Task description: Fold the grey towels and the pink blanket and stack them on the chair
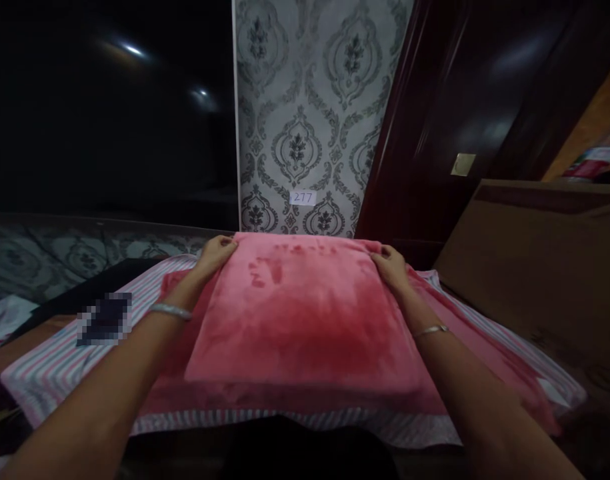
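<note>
A pink plush cloth (305,313), folded into a roughly square panel, lies spread in front of me, with more of the same pink fabric showing under it on both sides. At the panel's far left corner my left hand (217,256) pinches the edge. My right hand (391,265) has its fingers closed on the far right corner. Darker finger marks show in the pile near the far edge. Beneath it all is a striped white, pink and grey cloth (49,363). Whether the pink cloth is a blanket or a garment, I cannot tell.
On the striped cloth at the left lies a dark blurred-out rectangle (105,320). A large cardboard box (535,267) stands at the right, with a bottle (597,157) behind it. Ahead are a patterned wall (315,87) with a "277" label (303,197) and a dark screen (109,120).
</note>
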A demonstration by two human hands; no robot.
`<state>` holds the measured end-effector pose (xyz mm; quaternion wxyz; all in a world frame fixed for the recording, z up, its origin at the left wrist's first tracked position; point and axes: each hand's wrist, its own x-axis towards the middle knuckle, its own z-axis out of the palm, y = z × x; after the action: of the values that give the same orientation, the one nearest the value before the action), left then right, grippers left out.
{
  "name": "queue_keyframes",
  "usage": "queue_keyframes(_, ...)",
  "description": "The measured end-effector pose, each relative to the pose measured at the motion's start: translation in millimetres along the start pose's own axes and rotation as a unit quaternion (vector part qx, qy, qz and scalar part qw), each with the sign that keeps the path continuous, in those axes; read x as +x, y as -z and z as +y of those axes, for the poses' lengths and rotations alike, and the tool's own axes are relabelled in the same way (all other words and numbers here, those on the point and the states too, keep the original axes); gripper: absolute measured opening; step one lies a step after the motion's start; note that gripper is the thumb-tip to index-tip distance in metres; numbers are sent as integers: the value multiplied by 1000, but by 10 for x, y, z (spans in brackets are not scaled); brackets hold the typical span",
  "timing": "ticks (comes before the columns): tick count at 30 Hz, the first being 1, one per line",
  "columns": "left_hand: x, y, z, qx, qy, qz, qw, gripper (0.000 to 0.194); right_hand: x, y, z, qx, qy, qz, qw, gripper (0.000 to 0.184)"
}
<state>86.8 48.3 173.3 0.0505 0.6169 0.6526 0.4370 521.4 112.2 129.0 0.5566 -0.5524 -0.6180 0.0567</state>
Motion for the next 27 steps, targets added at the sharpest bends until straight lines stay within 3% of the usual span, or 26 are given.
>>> queue_keyframes(3,28,-371,-155,51,-4,-24,998,47,-112,-315,186,-40,-22,-62,997,54)
queue_keyframes(7,-302,-879,-359,75,-41,-101,991,52,-621,-668,284,-59,8,-167,984,55)
queue_keyframes(11,-845,-1256,-625,156,-113,-192,962,59,-1229,-851,354,-198,74,-301,930,57)
queue_keyframes(13,-1072,-1368,-750,214,-145,-206,944,59,-1471,-876,414,-282,105,-324,897,57)
queue_keyframes(16,-1249,-1467,-871,248,-153,-195,936,58,-1684,-883,501,-318,126,-301,890,57)
queue_keyframes(21,-1191,-1481,-908,246,-154,-196,937,60,-1677,-855,481,-318,113,-301,892,57)
queue_keyframes(27,-1204,-1307,-552,225,-137,-251,931,62,-1631,-684,99,-305,68,-363,878,55)
